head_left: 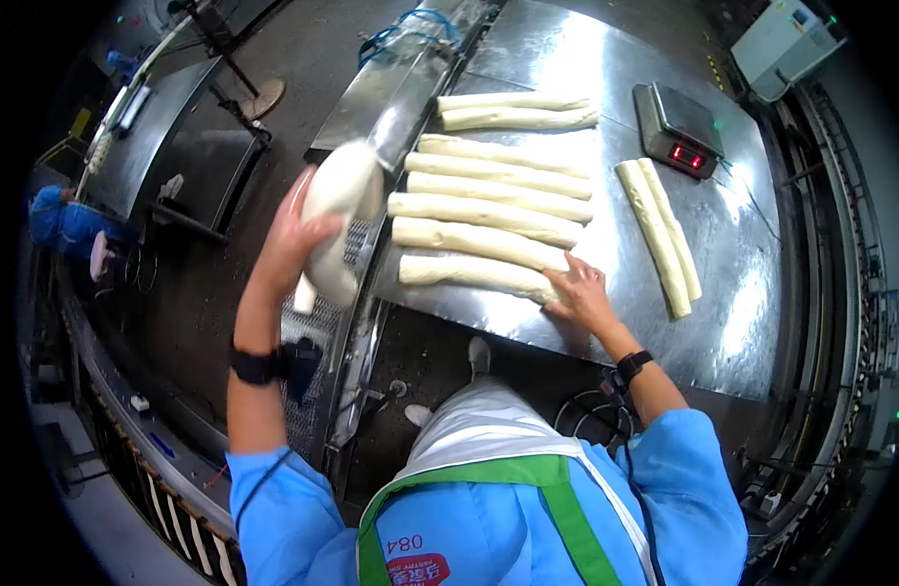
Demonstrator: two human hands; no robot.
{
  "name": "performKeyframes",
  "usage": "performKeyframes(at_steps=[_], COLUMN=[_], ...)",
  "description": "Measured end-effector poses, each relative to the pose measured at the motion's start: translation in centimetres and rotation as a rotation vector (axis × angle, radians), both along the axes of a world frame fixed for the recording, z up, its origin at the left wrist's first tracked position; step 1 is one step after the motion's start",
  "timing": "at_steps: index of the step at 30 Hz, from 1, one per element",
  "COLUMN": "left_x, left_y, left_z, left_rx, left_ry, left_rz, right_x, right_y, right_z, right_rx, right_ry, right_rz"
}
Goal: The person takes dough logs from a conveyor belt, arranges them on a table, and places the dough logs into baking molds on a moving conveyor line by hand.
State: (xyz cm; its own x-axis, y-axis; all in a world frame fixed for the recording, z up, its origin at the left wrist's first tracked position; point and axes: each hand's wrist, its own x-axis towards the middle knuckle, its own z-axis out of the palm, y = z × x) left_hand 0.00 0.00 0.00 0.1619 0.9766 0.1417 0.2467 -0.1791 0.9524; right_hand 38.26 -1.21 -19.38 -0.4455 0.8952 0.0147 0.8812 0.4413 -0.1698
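My left hand is closed around a pale, motion-blurred piece of dough, raised above the perforated conveyor at the left. Another short piece of dough shows under that hand. On the metal table, several long dough rolls lie side by side. My right hand rests at the right end of the nearest dough roll, thumb on the near side and fingers over the far side. One fingertip reaches the end of the roll behind it.
Two more rolls lie farther back on the steel table, and another pair lies at the right. Behind that pair stands a digital scale with red digits. A conveyor borders the table's left side. A person in blue is far left.
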Motion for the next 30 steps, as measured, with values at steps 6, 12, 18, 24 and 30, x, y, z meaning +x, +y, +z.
performKeyframes(at_steps=[6,12,18,24,30], left_x=[11.1,15.6,13.3,9.4,9.8], left_y=[14.1,17.5,-1.4,1.2,7.2], left_z=[0.3,-15.6,-16.9,-19.1,-19.4], left_rx=[0.059,0.477,0.211,0.09,0.217], left_ry=[0.585,0.947,0.93,1.212,1.257], left_rz=[-0.342,-0.003,-0.356,0.049,-0.03], right_x=[3.2,3.5,3.0,1.3,2.4], right_y=[-2.7,-1.7,1.0,4.0,6.0], right_z=[1.1,1.0,0.1,0.4,0.3], right_rx=[-0.074,-0.095,-0.026,-0.111,-0.044], right_ry=[0.061,0.092,0.173,0.202,0.162], right_rz=[0.064,0.047,0.117,0.265,0.176])
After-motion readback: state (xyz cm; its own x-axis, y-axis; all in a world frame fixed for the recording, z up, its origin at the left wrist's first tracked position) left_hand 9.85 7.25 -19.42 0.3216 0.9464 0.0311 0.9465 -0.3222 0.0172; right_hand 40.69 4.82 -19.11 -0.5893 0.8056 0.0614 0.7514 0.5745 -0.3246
